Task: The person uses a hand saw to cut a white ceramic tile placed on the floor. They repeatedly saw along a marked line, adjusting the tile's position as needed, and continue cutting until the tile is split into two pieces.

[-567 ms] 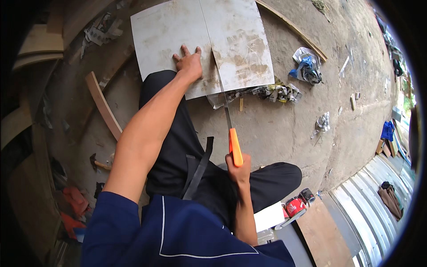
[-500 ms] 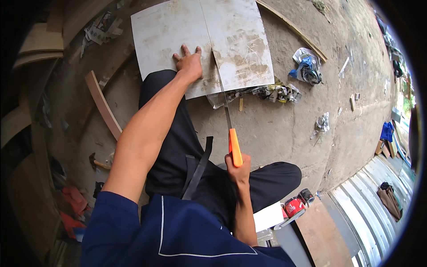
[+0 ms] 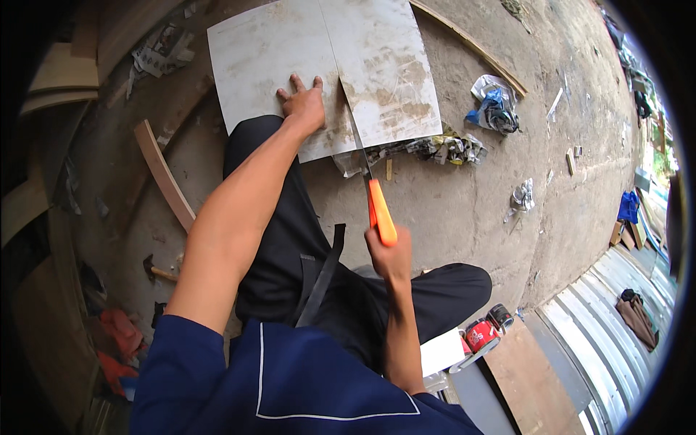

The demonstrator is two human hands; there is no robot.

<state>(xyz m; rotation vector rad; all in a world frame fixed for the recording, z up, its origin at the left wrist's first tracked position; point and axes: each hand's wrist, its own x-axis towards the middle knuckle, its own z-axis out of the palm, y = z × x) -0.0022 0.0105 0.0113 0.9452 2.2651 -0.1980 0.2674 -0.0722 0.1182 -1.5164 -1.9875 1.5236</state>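
A white, brown-stained board (image 3: 254,58) lies in front of me, its near left edge by my bent knee. My left hand (image 3: 303,107) presses on the board with its fingers spread, left of a thin line running away from me. In my right hand (image 3: 391,255) is the orange handle of a hand saw (image 3: 380,214). The saw's blade runs forward into a slit in the board from its near edge. Part of the blade is hidden beneath the board.
Crumpled paper and plastic (image 3: 449,148) lie under the board's near edge. A blue-and-white plastic bundle (image 3: 496,105) and a long wood strip (image 3: 471,47) are to the right. A hammer (image 3: 159,270) and a curved wood strip (image 3: 163,174) lie left; red tape rolls (image 3: 482,333) sit lower right.
My right hand has pushed the saw forward, so less of its blade shows before the board. My left hand keeps its place on the board.
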